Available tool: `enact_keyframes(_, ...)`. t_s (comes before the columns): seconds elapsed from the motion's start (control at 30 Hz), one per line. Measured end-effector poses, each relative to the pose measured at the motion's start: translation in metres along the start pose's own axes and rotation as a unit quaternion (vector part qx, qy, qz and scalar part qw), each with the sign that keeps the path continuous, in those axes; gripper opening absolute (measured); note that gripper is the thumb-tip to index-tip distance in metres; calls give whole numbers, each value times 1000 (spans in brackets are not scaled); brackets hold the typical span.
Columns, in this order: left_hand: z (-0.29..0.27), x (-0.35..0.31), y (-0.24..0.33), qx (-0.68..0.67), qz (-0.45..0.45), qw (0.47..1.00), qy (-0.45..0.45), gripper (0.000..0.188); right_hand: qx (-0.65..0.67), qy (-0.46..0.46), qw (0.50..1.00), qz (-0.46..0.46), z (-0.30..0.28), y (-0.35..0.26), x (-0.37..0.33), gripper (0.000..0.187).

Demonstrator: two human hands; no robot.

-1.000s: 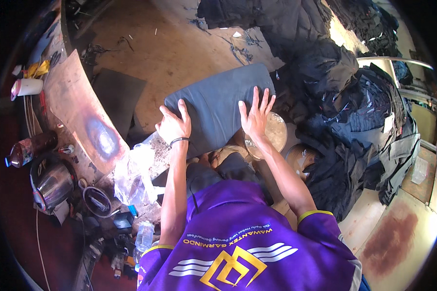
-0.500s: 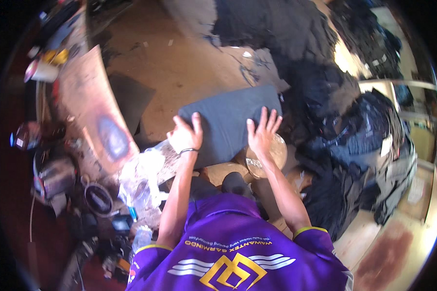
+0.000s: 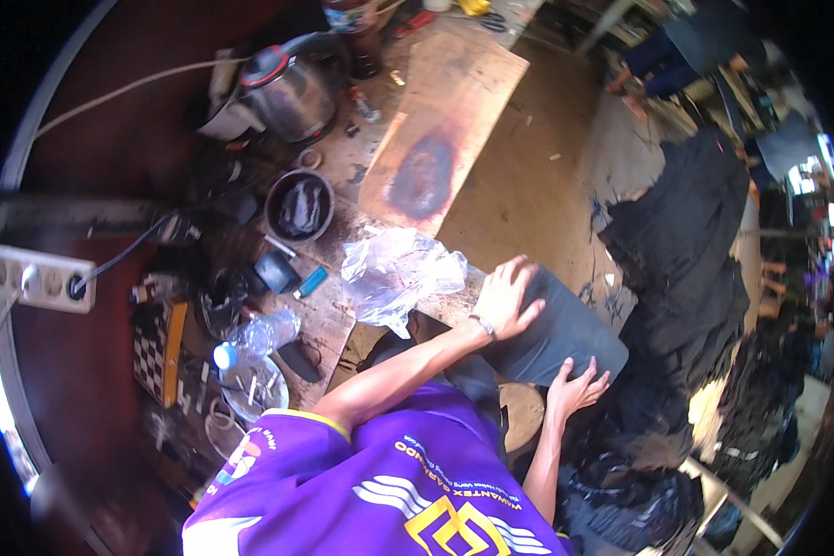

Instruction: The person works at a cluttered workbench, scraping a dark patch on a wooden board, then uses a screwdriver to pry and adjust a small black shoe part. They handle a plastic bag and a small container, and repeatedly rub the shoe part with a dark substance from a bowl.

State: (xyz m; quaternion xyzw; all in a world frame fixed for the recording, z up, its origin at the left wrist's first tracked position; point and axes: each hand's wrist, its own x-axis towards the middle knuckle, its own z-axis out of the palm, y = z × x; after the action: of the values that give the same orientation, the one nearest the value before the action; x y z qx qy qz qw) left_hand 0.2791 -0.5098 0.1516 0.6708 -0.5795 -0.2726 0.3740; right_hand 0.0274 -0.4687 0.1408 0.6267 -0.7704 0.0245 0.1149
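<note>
A dark grey piece, flat and smooth like folded or stretched cloth, lies in front of me; I cannot tell whether it is stiff inside. My left hand, with a band at its wrist, lies over its left edge, fingers stretched out and thumb apart. On its near right edge rests my right hand, fingers spread, pressing no visible grip. A crumpled clear plastic bag sits just left of my left hand. Under the grey piece's near side shows a round tan surface.
A brown board with a dark scorch mark stands left of the brown work surface. Farther left are a kettle, a dark bowl, a plastic bottle and a socket strip. Black garments heap up on the right.
My view has swung to the left, bringing the kettle, bowl and socket strip closer to the middle. Both hands stay on the grey piece, which appears turned and farther right.
</note>
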Motion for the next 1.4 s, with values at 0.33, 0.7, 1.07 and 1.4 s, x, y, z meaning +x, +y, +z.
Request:
enact_keyframes(0.33, -118, -122, -2, 57, -141, 909, 389, 34, 526, -335, 673, -397, -47, -195, 65, 39)
enact_keyframes(0.7, -90, -137, -87, -114, -420, 791, 429, 83, 506, -443, 555, -490, -25, -288, 58, 62)
enact_keyframes(1.07, -77, -133, -105, -383, -387, 720, 430, 57, 548, -404, 592, -432, -23, -245, 18, 26)
enact_keyframes(1.4, -61, -148, -98, -604, -309, 570, 463, 51, 565, -385, 579, -443, -28, -263, -21, 21)
